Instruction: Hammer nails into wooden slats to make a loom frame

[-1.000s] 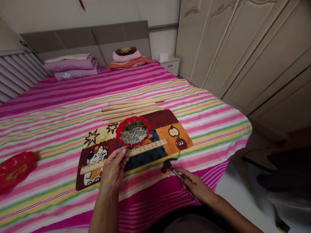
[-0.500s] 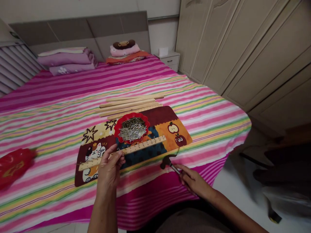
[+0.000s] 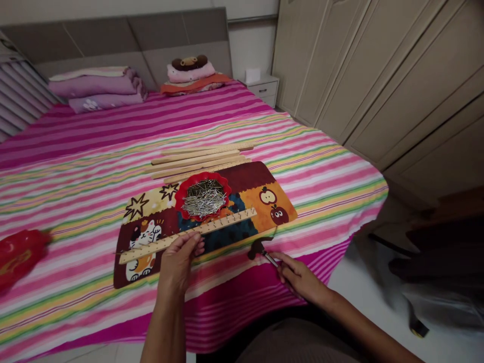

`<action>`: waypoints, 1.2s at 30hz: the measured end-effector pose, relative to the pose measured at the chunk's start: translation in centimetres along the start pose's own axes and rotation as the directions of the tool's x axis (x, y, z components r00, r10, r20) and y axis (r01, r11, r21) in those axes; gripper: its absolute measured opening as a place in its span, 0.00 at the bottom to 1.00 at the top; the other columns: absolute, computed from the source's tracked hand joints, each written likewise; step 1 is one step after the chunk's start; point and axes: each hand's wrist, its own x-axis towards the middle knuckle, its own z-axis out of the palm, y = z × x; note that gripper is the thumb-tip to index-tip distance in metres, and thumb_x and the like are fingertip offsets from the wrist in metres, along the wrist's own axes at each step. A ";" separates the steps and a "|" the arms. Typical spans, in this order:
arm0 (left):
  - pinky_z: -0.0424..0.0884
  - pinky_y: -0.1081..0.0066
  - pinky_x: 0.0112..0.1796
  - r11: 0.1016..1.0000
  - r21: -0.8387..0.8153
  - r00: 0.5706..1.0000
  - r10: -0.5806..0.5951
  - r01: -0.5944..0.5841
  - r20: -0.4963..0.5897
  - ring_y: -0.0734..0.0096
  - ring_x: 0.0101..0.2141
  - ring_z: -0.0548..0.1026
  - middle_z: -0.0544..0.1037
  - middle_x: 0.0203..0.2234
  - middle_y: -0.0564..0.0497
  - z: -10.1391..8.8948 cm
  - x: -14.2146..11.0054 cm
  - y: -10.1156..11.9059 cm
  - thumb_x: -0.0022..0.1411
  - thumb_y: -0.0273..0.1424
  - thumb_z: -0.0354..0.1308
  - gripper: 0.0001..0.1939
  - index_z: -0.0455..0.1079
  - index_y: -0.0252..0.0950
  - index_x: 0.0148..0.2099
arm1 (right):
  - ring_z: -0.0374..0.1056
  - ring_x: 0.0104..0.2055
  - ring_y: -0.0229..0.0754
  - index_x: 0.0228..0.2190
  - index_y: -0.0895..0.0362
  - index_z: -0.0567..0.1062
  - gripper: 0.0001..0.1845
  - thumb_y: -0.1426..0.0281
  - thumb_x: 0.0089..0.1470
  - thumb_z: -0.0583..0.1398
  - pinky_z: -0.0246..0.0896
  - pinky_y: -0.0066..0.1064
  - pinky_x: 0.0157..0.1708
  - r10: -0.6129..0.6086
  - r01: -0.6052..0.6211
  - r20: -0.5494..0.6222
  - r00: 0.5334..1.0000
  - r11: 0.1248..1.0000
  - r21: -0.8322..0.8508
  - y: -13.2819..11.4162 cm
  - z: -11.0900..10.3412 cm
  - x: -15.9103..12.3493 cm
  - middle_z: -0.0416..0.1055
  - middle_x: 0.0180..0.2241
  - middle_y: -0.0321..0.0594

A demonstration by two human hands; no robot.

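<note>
Hands, two. Left hand [image 3: 184, 252]: drawn narrow, thumb close to forefinger, at the near edge of a nailed strip; cannot tell if pinching anything. Right hand [image 3: 297, 276]: closed round the handle of a hammer [image 3: 262, 251].

Hammer, one. Just off the near edge of the mat; head up-left, handle running down-right into the grip.

Nailed strip [image 3: 219, 225], one, wooden. Flat on the mat, long axis slanting from lower left to upper right, right end farther away. Nails [image 3: 239, 216] along its length, standing out of the upper face; too small to count.

Mat [image 3: 245, 176], one, printed with one cat, two apples, two star shapes.

Bowl [image 3: 227, 187], one, red, scalloped. On the mat, just beyond the nailed strip; heaped with loose nails [image 3: 206, 199], beyond counting.

Spare strips [image 3: 196, 158], at least four, wooden. Past the mat, roughly side by side, long axes mostly left to right.

Bed [image 3: 321, 161], one, striped cover, carrying all above. Red item [image 3: 22, 257], one, at the left, blurred.

Folded bedding, two stacks: purple stack [image 3: 98, 88], pink-and-orange stack [image 3: 189, 74], before one headboard [image 3: 94, 38].
</note>
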 end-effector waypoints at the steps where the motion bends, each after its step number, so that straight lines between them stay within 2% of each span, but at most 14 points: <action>1: 0.71 0.78 0.23 1.000 0.011 1.000 0.010 -0.009 -0.010 0.78 0.21 0.72 0.77 0.22 0.52 0.1 0.1 -0.1 0.34 0.32 0.70 0.18 0.75 0.31 0.31 | 0.51 0.15 0.30 0.55 0.56 0.66 0.27 0.61 0.54 0.53 0.45 0.22 0.13 -0.002 0.002 -0.001 1.000 1.000 -0.001 0.0 0.0 0.0 0.61 0.20 0.27; 6: 0.74 0.73 0.29 1.000 0.005 0.999 0.023 -0.023 0.034 0.73 0.26 0.75 0.78 0.24 0.50 0.6 0.2 -0.6 0.31 0.30 0.71 0.21 0.75 0.31 0.32 | 0.52 0.15 0.31 0.55 0.56 0.66 0.27 0.61 0.54 0.53 0.46 0.22 0.14 -0.010 0.010 0.005 1.000 1.000 -0.006 0.0 -0.1 0.0 0.61 0.20 0.27; 10: 0.74 0.73 0.31 0.999 -0.021 0.998 0.044 -0.043 0.046 0.75 0.26 0.75 0.77 0.23 0.52 0.7 0.2 -1.0 0.29 0.29 0.72 0.22 0.74 0.31 0.32 | 0.52 0.15 0.31 0.55 0.57 0.65 0.29 0.60 0.53 0.53 0.47 0.23 0.15 -0.023 0.023 0.011 1.000 1.000 -0.006 0.1 -0.1 0.0 0.61 0.20 0.27; 15: 0.74 0.75 0.30 0.995 -0.013 0.995 0.095 -0.096 -0.013 0.76 0.25 0.74 0.76 0.22 0.53 0.7 0.4 -1.4 0.31 0.31 0.72 0.20 0.74 0.32 0.31 | 0.52 0.15 0.31 0.56 0.58 0.65 0.29 0.60 0.54 0.53 0.47 0.23 0.15 -0.022 0.022 0.013 1.000 1.000 0.000 0.2 -0.1 0.0 0.60 0.20 0.27; 20: 0.71 0.80 0.24 0.990 0.043 0.985 0.137 -0.133 -0.107 0.80 0.24 0.72 0.78 0.27 0.52 0.6 0.4 -1.5 0.36 0.31 0.70 0.15 0.75 0.33 0.30 | 0.51 0.14 0.30 0.55 0.58 0.65 0.28 0.61 0.54 0.52 0.45 0.22 0.13 -0.003 0.003 0.007 1.000 1.000 0.005 0.1 0.0 -0.1 0.61 0.20 0.27; 23: 0.74 0.77 0.27 0.988 0.016 0.980 0.154 -0.153 -0.123 0.77 0.27 0.74 0.79 0.29 0.51 0.8 0.4 -1.3 0.37 0.30 0.69 0.14 0.75 0.32 0.31 | 0.50 0.14 0.30 0.55 0.59 0.64 0.29 0.61 0.54 0.52 0.45 0.22 0.13 0.003 -0.003 0.006 1.000 1.000 0.006 -0.1 0.0 0.0 0.60 0.20 0.27; 26: 0.75 0.74 0.29 0.979 0.007 0.972 0.204 -0.205 -0.120 0.74 0.27 0.76 0.78 0.26 0.51 1.3 0.6 -1.4 0.38 0.30 0.68 0.15 0.75 0.32 0.32 | 0.51 0.15 0.30 0.55 0.58 0.65 0.29 0.61 0.53 0.52 0.45 0.22 0.13 -0.001 0.001 0.005 1.000 1.000 0.006 -0.1 0.0 0.0 0.61 0.20 0.27; 30: 0.75 0.73 0.30 0.951 0.086 0.942 0.307 -0.298 -0.136 0.74 0.26 0.75 0.77 0.24 0.53 1.8 1.4 -2.3 0.39 0.33 0.67 0.14 0.73 0.33 0.30 | 0.51 0.14 0.31 0.55 0.59 0.65 0.30 0.60 0.53 0.53 0.45 0.22 0.13 -0.001 0.001 0.007 1.000 1.000 0.008 0.1 0.0 0.0 0.62 0.20 0.27; 36: 0.73 0.73 0.33 0.912 0.258 0.930 0.354 -0.320 -0.099 0.77 0.25 0.73 0.76 0.23 0.56 1.8 2.1 -3.4 0.44 0.36 0.65 0.13 0.74 0.35 0.32 | 0.51 0.14 0.31 0.55 0.57 0.65 0.29 0.59 0.53 0.54 0.45 0.22 0.13 -0.002 0.002 0.008 1.000 1.000 0.012 0.3 0.0 0.0 0.62 0.20 0.28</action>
